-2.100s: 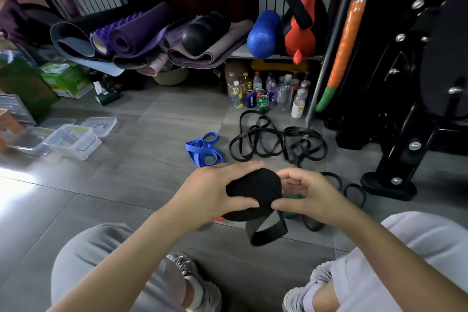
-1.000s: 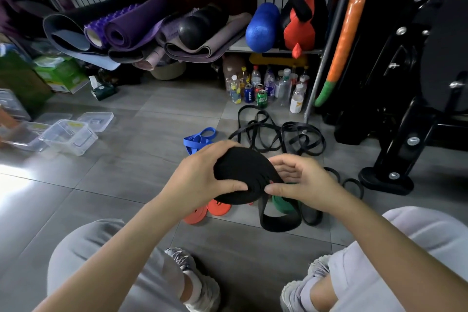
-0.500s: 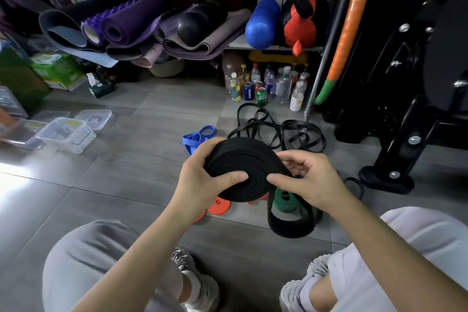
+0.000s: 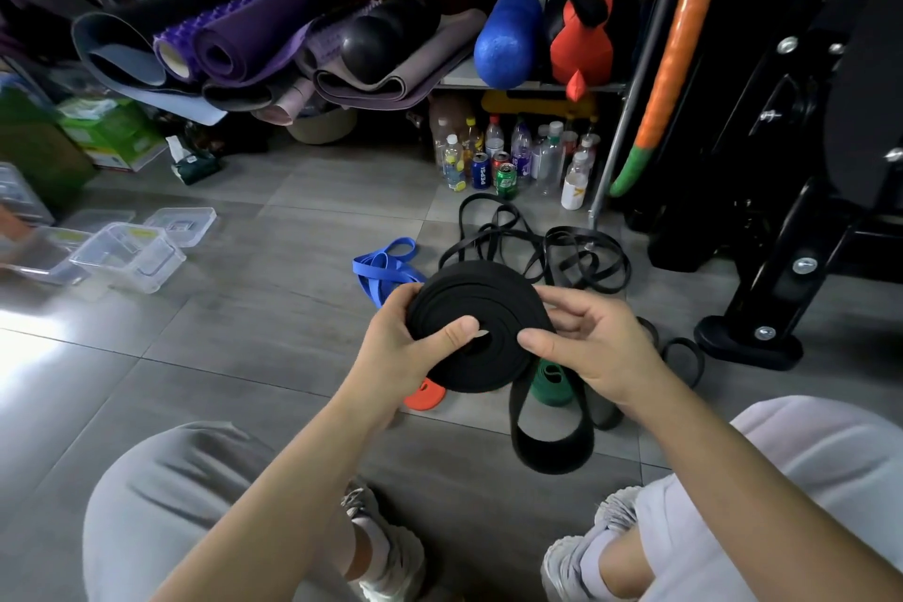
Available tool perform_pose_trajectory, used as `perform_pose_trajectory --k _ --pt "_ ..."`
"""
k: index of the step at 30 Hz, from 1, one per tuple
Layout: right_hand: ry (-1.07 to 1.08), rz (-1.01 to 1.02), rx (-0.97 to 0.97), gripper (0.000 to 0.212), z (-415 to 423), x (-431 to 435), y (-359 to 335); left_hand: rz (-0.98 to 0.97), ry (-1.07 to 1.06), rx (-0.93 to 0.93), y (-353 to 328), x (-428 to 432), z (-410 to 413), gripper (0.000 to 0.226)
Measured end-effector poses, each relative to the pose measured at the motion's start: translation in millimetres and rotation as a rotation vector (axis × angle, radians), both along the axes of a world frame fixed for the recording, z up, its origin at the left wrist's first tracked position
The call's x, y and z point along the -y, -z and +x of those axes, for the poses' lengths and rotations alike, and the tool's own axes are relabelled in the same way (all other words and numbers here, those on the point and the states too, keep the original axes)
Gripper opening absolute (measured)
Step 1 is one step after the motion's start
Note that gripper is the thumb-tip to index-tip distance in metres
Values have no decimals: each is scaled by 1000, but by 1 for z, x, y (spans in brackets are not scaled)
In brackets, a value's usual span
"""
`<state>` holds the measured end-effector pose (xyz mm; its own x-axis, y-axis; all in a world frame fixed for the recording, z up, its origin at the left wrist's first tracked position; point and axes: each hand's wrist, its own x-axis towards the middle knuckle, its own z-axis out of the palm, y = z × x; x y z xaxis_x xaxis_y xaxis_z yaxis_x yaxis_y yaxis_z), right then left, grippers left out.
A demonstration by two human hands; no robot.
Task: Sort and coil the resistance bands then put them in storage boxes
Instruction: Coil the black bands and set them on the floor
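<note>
A: Black band (image 4: 481, 325)?
B: Wide, mostly coiled, tail loop hanging. Blue band (image 4: 381, 266) and thin black bands (image 4: 552, 254) lie loose behind it. Green coil (image 4: 549, 384) and orange coil (image 4: 425, 396) sit under it.
A: Boxes?
B: Clear storage boxes (image 4: 129, 254), far left.

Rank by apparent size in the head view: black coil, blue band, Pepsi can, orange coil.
1. Black coil, held nearest the camera.
2. Blue band.
3. Pepsi can and orange coil look alike; the coil is partly hidden, so unranked.

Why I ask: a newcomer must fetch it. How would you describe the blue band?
Find the bottles at the back, then the tangle of thin black bands before them. Just left of it lies the blue band, the only blue one.
</note>
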<state>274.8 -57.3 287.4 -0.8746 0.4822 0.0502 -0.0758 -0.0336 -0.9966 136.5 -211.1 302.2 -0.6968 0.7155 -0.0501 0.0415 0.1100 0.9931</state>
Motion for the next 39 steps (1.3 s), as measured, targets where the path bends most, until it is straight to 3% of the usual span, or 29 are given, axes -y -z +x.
perform_pose_trajectory --k 3,6,8,19,24,28,32,39 --pt "-73 42 69 47 4 -5 -3 -228 155 -332 -12 1 -14 52" --pt "-172 93 115 47 2 -4 -10 -344 336 -462 -24 -4 -17 63" --pt "-201 77 129 47 0 -3 -13 -407 365 -507 -27 -7 -18 56" --pt "-163 263 278 33 2 -22 -14 -372 208 -331 -10 2 -18 45" --pt "-223 60 165 40 -1 -9 -7 -217 103 -174 -12 2 -19 49" --pt "-105 -69 104 48 -7 8 3 -108 15 -35 -8 1 -18 54" --pt "7 -103 113 42 -13 17 11 23 -117 175 2 1 -18 53" --pt "189 -67 130 33 -19 30 26 123 -231 385 18 -4 -8 53"
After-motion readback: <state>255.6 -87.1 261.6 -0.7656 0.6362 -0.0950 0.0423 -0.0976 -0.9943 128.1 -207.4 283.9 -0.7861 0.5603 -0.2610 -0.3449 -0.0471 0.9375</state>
